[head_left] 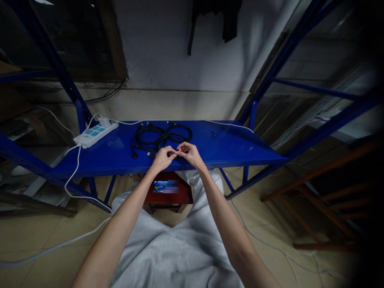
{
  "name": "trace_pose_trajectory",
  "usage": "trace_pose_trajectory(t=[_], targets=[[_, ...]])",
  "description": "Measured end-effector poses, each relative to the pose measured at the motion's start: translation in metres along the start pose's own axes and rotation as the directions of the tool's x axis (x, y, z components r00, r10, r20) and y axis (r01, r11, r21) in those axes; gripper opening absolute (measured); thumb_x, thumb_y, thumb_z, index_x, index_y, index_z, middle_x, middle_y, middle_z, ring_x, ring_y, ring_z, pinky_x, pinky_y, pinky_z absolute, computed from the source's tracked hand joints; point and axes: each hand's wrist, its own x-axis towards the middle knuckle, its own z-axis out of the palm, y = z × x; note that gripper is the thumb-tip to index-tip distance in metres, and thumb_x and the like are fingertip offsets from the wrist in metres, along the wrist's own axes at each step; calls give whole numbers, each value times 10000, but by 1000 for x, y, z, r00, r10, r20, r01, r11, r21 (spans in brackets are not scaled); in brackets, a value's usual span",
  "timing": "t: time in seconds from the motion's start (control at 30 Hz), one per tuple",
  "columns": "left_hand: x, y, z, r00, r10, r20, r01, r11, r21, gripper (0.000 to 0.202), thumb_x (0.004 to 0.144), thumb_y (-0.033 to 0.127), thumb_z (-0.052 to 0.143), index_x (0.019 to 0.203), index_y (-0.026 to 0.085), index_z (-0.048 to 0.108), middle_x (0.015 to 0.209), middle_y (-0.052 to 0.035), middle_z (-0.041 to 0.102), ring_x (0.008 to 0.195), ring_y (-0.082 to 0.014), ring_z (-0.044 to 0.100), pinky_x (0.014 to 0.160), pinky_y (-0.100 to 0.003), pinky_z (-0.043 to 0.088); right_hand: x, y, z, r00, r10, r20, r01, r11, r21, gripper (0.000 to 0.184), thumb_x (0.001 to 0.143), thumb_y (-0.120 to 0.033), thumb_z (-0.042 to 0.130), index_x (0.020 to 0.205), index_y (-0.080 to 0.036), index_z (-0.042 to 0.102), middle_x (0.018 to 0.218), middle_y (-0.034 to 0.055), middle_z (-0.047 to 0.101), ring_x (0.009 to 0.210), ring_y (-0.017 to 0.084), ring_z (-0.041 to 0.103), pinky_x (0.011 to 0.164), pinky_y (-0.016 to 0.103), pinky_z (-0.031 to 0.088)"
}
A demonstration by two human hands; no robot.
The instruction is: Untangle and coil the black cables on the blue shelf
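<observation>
My left hand [163, 157] and my right hand [190, 153] meet above the front edge of the blue shelf [228, 150]. The fingertips of both are pinched together, and whatever lies between them is too small and covered to make out. Just behind the hands, black cables [147, 138] lie in loose overlapping coils, with several connector ends sticking out. One pale metal plug end [150, 155] rests beside my left hand. Some thin black pieces, perhaps ties [213, 135], are scattered to the right of the coils.
A white power strip [96, 134] with a plug in it sits on the shelf's left end; its white cord hangs over the front. Blue posts [253, 116] frame both sides. Below, a lit phone [165, 187] lies on a reddish stool [183, 195]. A wooden chair [312, 216] stands right.
</observation>
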Motion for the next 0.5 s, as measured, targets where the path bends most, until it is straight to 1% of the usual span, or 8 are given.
trace_pose_trajectory(t=[0.13,0.23,0.37,0.5], targets=[[-1,0,1,1000,-14,-18,14,1000,11,118,880,260,651,890,199,751,860,-11,684,774,-149,612,697,-262,431,2,8,0,999,14,32,-14,1000,1,375,752,-531,775,771,-179,649,743,21,634,664,141,522,620,268,395],[-1,1,3,998,-35,-49,36,999,25,99,872,260,666,874,197,741,860,-14,692,751,-147,604,686,-263,431,2,11,1,999,21,31,-21,1000,-7,361,768,-518,756,763,-180,629,730,16,625,655,141,520,617,266,393],[-2,-1,5,993,-45,-106,47,999,19,71,847,253,697,814,193,716,826,-11,681,737,-144,598,691,-264,436,1,8,1,1000,17,26,-16,999,-39,308,789,-468,732,767,-184,616,727,16,622,664,149,532,626,266,396],[-2,-2,7,990,-12,-139,10,1000,-11,79,842,241,706,787,185,700,798,-5,662,719,-133,580,707,-263,441,-2,4,2,1000,16,4,-16,998,-68,269,794,-424,715,750,-189,592,702,6,595,648,146,512,622,268,388]])
